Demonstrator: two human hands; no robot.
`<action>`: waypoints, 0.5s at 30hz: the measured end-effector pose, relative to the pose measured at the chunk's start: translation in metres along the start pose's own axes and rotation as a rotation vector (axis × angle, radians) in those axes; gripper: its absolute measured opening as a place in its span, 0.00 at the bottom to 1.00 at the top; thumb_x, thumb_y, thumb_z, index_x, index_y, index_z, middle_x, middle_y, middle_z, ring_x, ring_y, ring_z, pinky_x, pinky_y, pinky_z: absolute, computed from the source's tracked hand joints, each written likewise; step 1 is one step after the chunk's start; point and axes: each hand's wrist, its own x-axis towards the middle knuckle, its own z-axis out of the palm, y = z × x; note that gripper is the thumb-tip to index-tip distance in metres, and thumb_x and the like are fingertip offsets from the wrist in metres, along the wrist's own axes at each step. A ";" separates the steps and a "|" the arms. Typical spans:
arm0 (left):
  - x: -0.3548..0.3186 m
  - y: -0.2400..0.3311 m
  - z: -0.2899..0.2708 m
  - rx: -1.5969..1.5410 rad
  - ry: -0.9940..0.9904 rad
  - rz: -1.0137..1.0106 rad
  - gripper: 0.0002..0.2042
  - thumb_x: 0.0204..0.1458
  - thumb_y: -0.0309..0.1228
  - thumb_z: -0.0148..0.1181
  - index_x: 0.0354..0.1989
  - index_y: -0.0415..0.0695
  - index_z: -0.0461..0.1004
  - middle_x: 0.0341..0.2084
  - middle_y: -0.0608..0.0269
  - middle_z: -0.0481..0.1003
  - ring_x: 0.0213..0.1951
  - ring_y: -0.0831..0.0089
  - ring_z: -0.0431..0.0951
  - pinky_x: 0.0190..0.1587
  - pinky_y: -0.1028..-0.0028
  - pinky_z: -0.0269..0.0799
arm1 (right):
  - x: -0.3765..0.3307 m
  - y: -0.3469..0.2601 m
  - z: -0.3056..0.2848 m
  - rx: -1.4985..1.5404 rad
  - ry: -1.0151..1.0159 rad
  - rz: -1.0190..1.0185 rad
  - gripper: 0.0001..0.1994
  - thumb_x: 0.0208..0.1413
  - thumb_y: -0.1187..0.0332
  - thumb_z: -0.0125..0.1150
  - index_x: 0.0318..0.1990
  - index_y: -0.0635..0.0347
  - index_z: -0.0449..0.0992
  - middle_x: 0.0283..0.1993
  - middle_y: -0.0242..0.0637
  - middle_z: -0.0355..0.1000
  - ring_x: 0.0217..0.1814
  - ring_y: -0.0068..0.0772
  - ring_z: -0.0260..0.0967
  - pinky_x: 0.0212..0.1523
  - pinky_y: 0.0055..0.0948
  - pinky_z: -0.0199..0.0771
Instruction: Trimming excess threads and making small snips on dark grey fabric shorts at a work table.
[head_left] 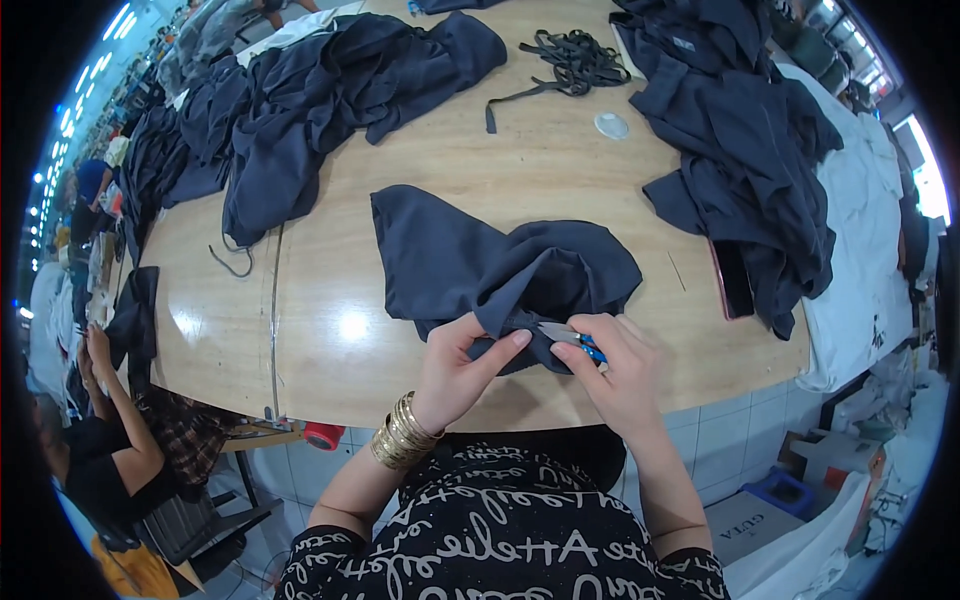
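A dark navy garment lies bunched on the wooden table in front of me. My left hand, with gold bangles on its wrist, pinches a fold of this cloth between thumb and fingers. In my right hand is a pair of small thread snips with blue handles. Their metal blades point left and meet the cloth close to my left fingertips. Whether the blades are parted I cannot make out, and the right fingers partly cover the handles.
Piles of navy garments lie at the far left and right. Dark tape and a pale round disc are at the back. A phone is partly under the right pile. At the left, a co-worker's hand touches dark cloth.
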 end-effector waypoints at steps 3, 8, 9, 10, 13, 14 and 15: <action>-0.001 -0.001 0.000 0.007 -0.010 0.013 0.08 0.50 0.26 0.58 0.37 0.36 0.74 0.27 0.67 0.76 0.31 0.86 0.70 0.34 0.83 0.67 | 0.000 0.001 0.005 -0.009 0.023 -0.023 0.11 0.42 0.64 0.65 0.30 0.59 0.73 0.25 0.31 0.70 0.22 0.30 0.62 0.21 0.26 0.61; -0.002 0.001 -0.001 -0.009 -0.015 0.022 0.08 0.51 0.25 0.57 0.37 0.35 0.74 0.29 0.67 0.76 0.32 0.86 0.70 0.35 0.83 0.67 | 0.000 0.001 0.006 -0.009 0.045 -0.051 0.11 0.42 0.63 0.65 0.30 0.58 0.73 0.25 0.30 0.70 0.22 0.29 0.62 0.20 0.26 0.61; -0.001 0.000 -0.001 -0.014 -0.016 0.019 0.08 0.51 0.25 0.57 0.37 0.35 0.74 0.29 0.66 0.76 0.32 0.86 0.70 0.35 0.82 0.67 | 0.001 0.002 0.006 -0.028 0.038 -0.064 0.11 0.42 0.63 0.65 0.31 0.58 0.73 0.24 0.30 0.70 0.21 0.29 0.61 0.20 0.25 0.61; -0.001 0.000 -0.001 -0.019 -0.016 0.017 0.08 0.51 0.25 0.57 0.37 0.35 0.74 0.29 0.66 0.76 0.32 0.85 0.70 0.35 0.82 0.67 | 0.002 0.002 0.006 -0.047 0.031 -0.077 0.12 0.42 0.63 0.65 0.31 0.58 0.73 0.24 0.30 0.69 0.21 0.29 0.61 0.20 0.25 0.61; 0.001 0.000 -0.001 -0.001 -0.014 0.035 0.08 0.50 0.25 0.57 0.37 0.35 0.74 0.28 0.66 0.76 0.31 0.85 0.70 0.35 0.82 0.67 | 0.003 0.003 0.006 -0.067 0.038 -0.102 0.12 0.42 0.63 0.66 0.31 0.58 0.73 0.23 0.30 0.69 0.21 0.29 0.61 0.20 0.25 0.61; 0.001 -0.001 -0.001 0.000 -0.015 0.033 0.08 0.50 0.25 0.57 0.37 0.35 0.74 0.28 0.66 0.76 0.31 0.85 0.70 0.35 0.82 0.67 | 0.003 0.003 0.006 -0.067 0.038 -0.099 0.12 0.42 0.63 0.66 0.31 0.58 0.73 0.23 0.30 0.69 0.21 0.29 0.61 0.20 0.25 0.61; 0.001 -0.001 -0.001 0.008 -0.015 0.028 0.08 0.50 0.25 0.57 0.37 0.35 0.74 0.28 0.66 0.76 0.31 0.85 0.70 0.35 0.82 0.67 | 0.002 0.003 0.007 -0.065 0.043 -0.095 0.12 0.42 0.63 0.66 0.31 0.58 0.73 0.23 0.30 0.69 0.21 0.29 0.61 0.20 0.25 0.61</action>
